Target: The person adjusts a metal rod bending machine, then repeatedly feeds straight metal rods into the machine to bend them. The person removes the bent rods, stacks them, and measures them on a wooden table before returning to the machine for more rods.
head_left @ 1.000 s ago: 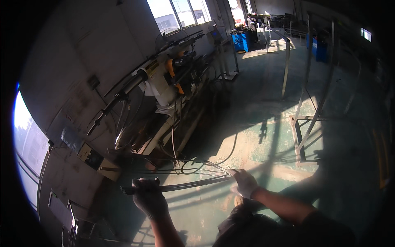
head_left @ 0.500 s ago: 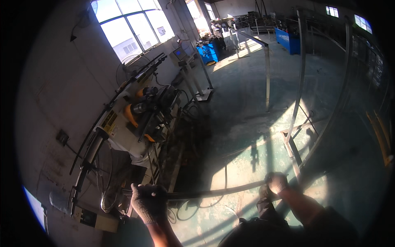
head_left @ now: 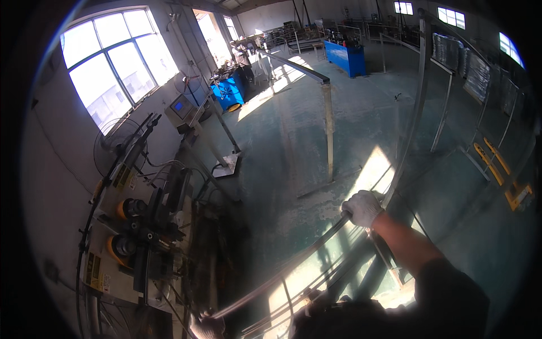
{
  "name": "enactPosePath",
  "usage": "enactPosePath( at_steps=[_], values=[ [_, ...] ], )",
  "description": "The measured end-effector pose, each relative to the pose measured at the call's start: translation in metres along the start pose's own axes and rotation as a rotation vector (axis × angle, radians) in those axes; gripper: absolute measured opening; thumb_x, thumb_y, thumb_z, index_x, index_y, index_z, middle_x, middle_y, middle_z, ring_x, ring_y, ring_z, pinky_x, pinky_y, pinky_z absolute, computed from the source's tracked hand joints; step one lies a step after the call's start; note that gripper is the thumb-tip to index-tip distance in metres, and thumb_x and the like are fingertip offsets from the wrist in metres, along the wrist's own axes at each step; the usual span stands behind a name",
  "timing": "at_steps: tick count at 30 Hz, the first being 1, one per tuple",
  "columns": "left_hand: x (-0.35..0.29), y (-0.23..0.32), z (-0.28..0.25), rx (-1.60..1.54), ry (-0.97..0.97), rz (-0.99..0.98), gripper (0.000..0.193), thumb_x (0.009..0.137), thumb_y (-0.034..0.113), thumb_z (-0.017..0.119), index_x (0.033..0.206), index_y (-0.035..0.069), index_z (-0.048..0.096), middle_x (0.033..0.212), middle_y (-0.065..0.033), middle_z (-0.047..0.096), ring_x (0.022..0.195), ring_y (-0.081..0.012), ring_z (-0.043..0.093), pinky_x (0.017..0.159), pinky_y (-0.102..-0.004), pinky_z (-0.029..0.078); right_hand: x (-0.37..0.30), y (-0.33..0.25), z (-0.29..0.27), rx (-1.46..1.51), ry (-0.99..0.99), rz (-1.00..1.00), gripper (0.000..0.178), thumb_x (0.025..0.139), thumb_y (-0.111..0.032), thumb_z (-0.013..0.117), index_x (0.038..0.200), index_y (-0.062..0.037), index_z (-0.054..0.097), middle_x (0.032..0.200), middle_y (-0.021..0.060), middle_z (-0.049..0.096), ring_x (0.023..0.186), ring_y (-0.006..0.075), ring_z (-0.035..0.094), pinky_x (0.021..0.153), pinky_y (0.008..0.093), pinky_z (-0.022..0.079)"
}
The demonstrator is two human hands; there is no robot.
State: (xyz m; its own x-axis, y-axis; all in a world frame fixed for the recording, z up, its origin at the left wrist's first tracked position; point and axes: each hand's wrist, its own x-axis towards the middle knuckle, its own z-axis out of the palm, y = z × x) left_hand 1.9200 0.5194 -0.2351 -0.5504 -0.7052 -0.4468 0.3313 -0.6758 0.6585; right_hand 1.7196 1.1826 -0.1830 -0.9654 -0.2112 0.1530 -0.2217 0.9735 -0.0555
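A long, thin metal bar slants up from the lower left toward the middle right, its near part smeared by motion. My right hand, in a pale work glove, is closed around its upper end, with the arm stretched forward. At the lower edge my left hand, also gloved and partly cut off, closes on the bar's lower end. Left of that hand stands a machine with black clamps and orange-ringed round parts. Close behind my right hand rises an upright metal post of a frame.
A metal stand with a long top rail is ahead. Farther back are a blue cabinet and a blue bench. A yellow pallet truck is at the right. A control box and a fan stand by the left wall.
My right hand has moved forward and up, lifting its end of the bar. My left hand is lower in view, so the bar now slants. The view has turned right.
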Motion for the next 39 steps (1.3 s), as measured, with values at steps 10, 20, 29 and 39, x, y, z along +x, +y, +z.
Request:
enactPosePath(
  at_steps=[10, 20, 29, 39],
  values=[
    [0.198, -0.265, 0.096, 0.22, -0.494, -0.592, 0.03, 0.104, 0.028, 0.069, 0.08, 0.02, 0.054, 0.066, 0.0025, 0.048, 0.058, -0.0199, 0.048, 0.066, -0.0395, 0.048, 0.275, 0.091, -0.067, -0.382, 0.124, -0.135, 0.013, 0.091, -0.022, 0.074, 0.087, -0.0183, 0.086, 0.089, 0.0129, 0.082, 0.098, 0.0343, 0.08, 0.096, 0.0483, 0.058],
    [0.314, -0.306, 0.311, 0.561, -0.151, -0.471, 0.035, 0.112, 0.026, 0.057, 0.078, 0.022, 0.066, 0.074, 0.0, 0.066, 0.075, -0.0256, 0.064, 0.071, -0.0443, 0.054, 0.543, 0.291, -0.14, -0.713, 0.269, -0.025, 0.015, 0.096, -0.022, 0.073, 0.089, -0.0208, 0.086, 0.087, 0.0091, 0.081, 0.092, 0.0323, 0.08, 0.091, 0.0485, 0.059],
    [0.242, -0.515, 0.427, 0.308, 0.058, -0.726, 0.029, 0.109, 0.021, 0.059, 0.082, 0.015, 0.067, 0.08, -0.008, 0.068, 0.076, -0.0293, 0.063, 0.075, -0.0481, 0.054, 0.766, 0.483, -0.128, -0.619, 0.096, 0.104, 0.013, 0.094, -0.02, 0.078, 0.101, -0.0214, 0.088, 0.114, 0.0119, 0.084, 0.121, 0.0299, 0.076, 0.108, 0.0471, 0.056],
    [0.239, -0.568, 0.547, 0.477, 0.039, -0.578, 0.032, 0.11, 0.023, 0.067, 0.08, 0.019, 0.06, 0.076, -0.002, 0.058, 0.071, -0.025, 0.059, 0.068, -0.0444, 0.051, 0.821, 0.533, -0.046, 0.03, 0.628, 0.16, 0.031, 0.082, -0.019, 0.09, 0.113, -0.0145, 0.084, 0.123, 0.0114, 0.078, 0.131, 0.0336, 0.068, 0.122, 0.0499, 0.049]
  ],
)
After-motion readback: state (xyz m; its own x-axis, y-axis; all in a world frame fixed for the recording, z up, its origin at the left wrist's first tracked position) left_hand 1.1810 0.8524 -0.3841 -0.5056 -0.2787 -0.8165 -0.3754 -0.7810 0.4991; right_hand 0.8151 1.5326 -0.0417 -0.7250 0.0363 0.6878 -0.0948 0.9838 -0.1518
